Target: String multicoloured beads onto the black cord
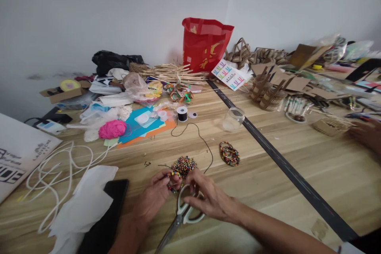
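Pinching a string of coloured beads point(172, 180) between closed fingertips, the left hand point(156, 194) and right hand point(208, 198) are meeting near the counter's point(268, 174) front edge, both grips shut on the strand. White-handled scissors point(181, 216) are lying under the right hand, touching it. A loose bead pile point(183, 164) is sitting just behind the hands, with a finished bead bracelet point(229, 153) lying further toward the middle.

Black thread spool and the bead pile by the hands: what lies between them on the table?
In the head view, only the black thread trailing from the spool toward the bead pile, across bare wooden table.
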The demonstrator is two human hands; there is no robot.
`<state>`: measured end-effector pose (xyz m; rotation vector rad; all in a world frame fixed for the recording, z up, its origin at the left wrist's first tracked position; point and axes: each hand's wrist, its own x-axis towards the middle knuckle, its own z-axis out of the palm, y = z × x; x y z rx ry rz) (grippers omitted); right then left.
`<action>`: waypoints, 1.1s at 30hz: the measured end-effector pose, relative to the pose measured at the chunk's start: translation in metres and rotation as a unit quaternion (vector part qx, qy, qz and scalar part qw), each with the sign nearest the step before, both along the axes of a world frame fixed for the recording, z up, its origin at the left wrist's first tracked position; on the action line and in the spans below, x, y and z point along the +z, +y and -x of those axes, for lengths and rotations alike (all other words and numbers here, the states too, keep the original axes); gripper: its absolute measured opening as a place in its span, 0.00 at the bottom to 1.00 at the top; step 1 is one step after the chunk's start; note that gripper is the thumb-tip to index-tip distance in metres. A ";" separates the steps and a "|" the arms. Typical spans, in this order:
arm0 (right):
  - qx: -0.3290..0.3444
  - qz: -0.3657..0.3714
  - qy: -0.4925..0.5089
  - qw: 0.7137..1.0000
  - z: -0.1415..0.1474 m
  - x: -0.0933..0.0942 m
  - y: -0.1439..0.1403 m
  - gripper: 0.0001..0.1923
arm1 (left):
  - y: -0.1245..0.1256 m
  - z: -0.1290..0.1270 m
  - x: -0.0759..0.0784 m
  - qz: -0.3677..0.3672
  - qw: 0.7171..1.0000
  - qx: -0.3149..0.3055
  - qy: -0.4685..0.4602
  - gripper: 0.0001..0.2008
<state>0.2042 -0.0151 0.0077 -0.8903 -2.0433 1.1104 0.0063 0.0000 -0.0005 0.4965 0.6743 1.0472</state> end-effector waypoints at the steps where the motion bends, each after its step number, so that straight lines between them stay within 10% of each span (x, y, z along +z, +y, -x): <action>1: -0.012 0.044 0.030 0.998 0.001 -0.003 0.001 0.14 | -0.002 -0.002 0.000 0.003 1.000 -0.012 -0.004 0.08; 10: -0.045 0.235 0.158 0.958 0.006 -0.024 0.013 0.23 | -0.002 -0.006 -0.006 0.010 0.998 -0.047 0.041 0.11; 22: -0.034 -0.016 -0.142 0.989 -0.060 0.050 0.037 0.09 | -0.001 0.000 -0.003 -0.105 0.970 -0.081 0.203 0.07; 33: -0.247 -0.086 -0.423 0.868 -0.130 0.045 0.065 0.11 | 0.004 0.011 -0.011 -0.170 0.944 -0.106 0.264 0.10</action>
